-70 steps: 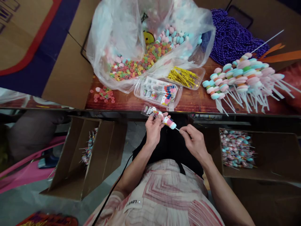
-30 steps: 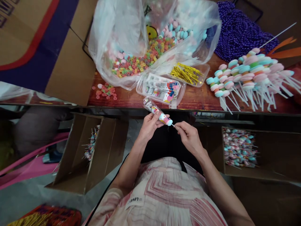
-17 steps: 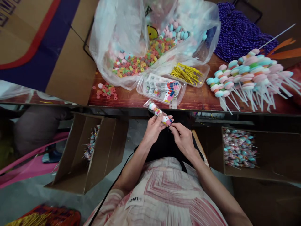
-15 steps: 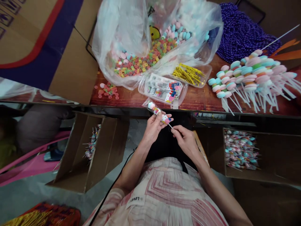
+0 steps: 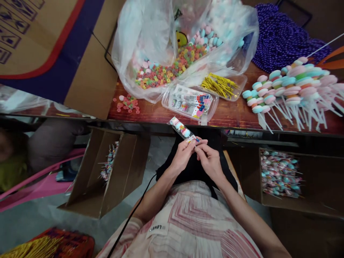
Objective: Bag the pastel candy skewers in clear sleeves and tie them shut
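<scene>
A candy skewer point(image 5: 180, 127) in a clear printed bag points up and left from my hands, just off the table's front edge. My left hand point(image 5: 185, 150) is closed around the bag's lower end, thumb on top. Close beside it, my right hand point(image 5: 208, 156) pinches at the bag's bottom end, where the stick comes out; the stick is mostly hidden by the fingers. In front of me on the table lie a plastic tray of printed bags point(image 5: 188, 102) and a tray of gold twist ties point(image 5: 220, 85).
A large plastic bag point(image 5: 126, 71) of gummy rings and marshmallows stands behind the trays. Unwrapped candy skewers point(image 5: 291, 87) are piled at right. Cardboard boxes holding wrapped skewers point(image 5: 281, 173) sit below on both sides. Loose gummy rings point(image 5: 129, 104) lie at left.
My left hand has slid down the bag to its lower end, baring more of the candy. My right hand has moved up against the left. The view has shifted slightly.
</scene>
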The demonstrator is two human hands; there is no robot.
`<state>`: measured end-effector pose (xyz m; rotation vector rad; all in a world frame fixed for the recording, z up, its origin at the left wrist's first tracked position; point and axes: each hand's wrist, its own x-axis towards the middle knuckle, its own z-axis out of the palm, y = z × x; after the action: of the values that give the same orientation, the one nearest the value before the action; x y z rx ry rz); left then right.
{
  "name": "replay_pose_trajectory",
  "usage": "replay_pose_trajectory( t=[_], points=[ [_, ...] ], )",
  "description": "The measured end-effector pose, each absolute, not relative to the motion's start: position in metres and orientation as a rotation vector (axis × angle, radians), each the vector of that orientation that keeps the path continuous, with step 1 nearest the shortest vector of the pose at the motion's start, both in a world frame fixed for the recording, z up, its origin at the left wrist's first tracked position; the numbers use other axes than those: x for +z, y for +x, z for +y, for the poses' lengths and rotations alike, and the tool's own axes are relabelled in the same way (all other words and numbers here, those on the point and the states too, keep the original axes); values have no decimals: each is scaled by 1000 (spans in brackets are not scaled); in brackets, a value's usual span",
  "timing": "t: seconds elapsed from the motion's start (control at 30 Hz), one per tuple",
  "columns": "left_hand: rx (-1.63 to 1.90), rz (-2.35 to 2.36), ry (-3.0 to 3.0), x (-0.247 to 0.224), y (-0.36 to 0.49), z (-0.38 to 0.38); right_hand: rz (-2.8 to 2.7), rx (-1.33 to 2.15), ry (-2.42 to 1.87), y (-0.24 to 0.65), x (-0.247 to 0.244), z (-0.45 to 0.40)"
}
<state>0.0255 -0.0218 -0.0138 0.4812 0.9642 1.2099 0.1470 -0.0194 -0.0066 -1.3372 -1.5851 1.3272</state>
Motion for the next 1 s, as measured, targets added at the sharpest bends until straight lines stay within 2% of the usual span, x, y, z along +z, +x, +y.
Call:
replay_pose_trajectory(
  t=[0.17, 0.4, 0.57, 0.8, 1.0],
  points=[
    [1230, 972, 435, -6, 19, -19, -1545, 1335, -1316, 141, -5, -16],
    [1434, 991, 258, 1, 16, -11, -1587, 1310, -1305, 134, -7, -17],
    [1423, 1020, 309, -2, 18, -11, -1572, 1347, -1303, 129, -6, -17],
    [1489, 1066, 492, 4, 15, -16, -1555, 1493, -1220, 124, 7, -6],
    [1373, 918, 575, 28, -1, -17, -1134, 1779, -1093, 108, 26, 5]
  ],
)
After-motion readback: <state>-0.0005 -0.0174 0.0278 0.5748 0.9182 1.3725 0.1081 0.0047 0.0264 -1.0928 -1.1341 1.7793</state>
